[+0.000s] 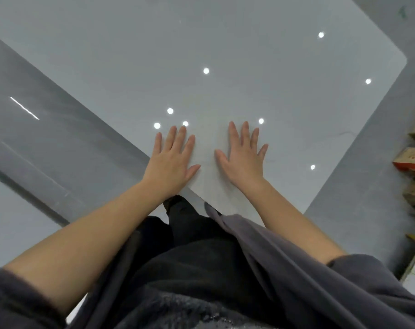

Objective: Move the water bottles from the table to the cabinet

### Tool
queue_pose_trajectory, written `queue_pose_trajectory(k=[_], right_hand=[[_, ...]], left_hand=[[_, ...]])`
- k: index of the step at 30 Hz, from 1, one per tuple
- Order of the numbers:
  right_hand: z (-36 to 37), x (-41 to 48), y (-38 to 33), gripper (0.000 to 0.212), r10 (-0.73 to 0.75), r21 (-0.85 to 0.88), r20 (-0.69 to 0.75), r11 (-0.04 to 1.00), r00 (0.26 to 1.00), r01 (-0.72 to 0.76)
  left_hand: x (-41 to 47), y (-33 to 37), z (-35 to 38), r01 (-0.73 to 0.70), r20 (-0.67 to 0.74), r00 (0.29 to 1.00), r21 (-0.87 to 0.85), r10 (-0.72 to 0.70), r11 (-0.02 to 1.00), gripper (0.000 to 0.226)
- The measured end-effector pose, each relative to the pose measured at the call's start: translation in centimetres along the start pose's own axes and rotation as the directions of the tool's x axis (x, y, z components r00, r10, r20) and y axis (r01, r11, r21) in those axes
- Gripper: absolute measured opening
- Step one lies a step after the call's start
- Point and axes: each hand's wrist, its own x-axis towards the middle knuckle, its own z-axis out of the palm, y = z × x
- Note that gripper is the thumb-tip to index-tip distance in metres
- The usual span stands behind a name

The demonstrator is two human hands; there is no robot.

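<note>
A glossy pale grey table (225, 55) fills the upper part of the head view, with ceiling lights mirrored in its top. My left hand (172, 157) lies flat on it near the front corner, fingers straight and spread, palm down. My right hand (243, 155) lies flat beside it, also palm down with straight fingers. Neither hand holds anything. No water bottle and no cabinet appear in this view.
Stacked cardboard boxes (413, 160), one with a red edge, stand on the floor at the right border. A darker grey glossy floor (35, 129) runs along the table's left side. My dark clothing (201, 257) covers the bottom of the view.
</note>
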Motion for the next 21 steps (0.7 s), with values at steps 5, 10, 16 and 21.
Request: queue_pose_trajectory(k=[5, 10, 16, 21], right_hand=[[-1.8, 3.2, -4.6, 0.076, 0.042, 0.062, -0.001, 0.997, 0.999, -0.041], [-3.4, 8.6, -10.8, 0.077, 0.095, 0.128, -0.012, 0.987, 0.995, -0.092], [-6.2, 16.5, -18.7, 0.078, 0.193, 0.251, -0.072, 0.953, 0.979, -0.169], [-8.9, 22.8, -23.7, 0.088, 0.317, 0.512, -0.076, 0.826, 0.945, -0.236]], left_hand=[[3.7, -5.3, -2.4, 0.020, 0.000, 1.000, -0.094, -0.020, 0.995, 0.071], [9.3, -13.1, -5.1, 0.029, -0.017, 0.999, -0.181, -0.033, 0.983, 0.070], [17.2, -21.9, -8.9, -0.049, -0.043, 0.998, -0.255, 0.040, 0.966, 0.069], [23.9, -27.7, -11.9, -0.151, -0.083, 0.988, -0.313, 0.131, 0.938, 0.071]])
